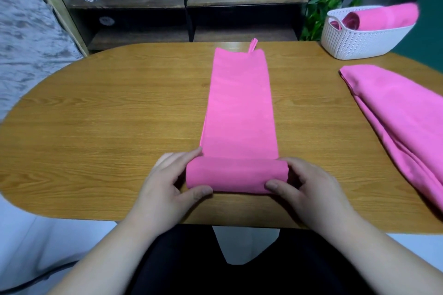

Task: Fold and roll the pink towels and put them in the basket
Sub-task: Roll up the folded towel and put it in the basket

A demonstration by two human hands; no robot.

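A pink towel (239,103), folded into a long narrow strip, lies down the middle of the wooden table (107,115), its hanging loop at the far end. Its near end is rolled into a short roll (236,175). My left hand (165,184) grips the roll's left end, thumb on the near side and fingers over the far side. My right hand (304,187) grips the right end the same way. A white basket (364,40) at the far right holds a rolled pink towel (381,18). More pink towels (395,115) lie folded at the right edge.
A dark low shelf unit (187,14) with glass tanks stands behind the table. A green plant (316,17) sits left of the basket. The table's near edge runs just below my wrists, and my dark-clad lap is under it.
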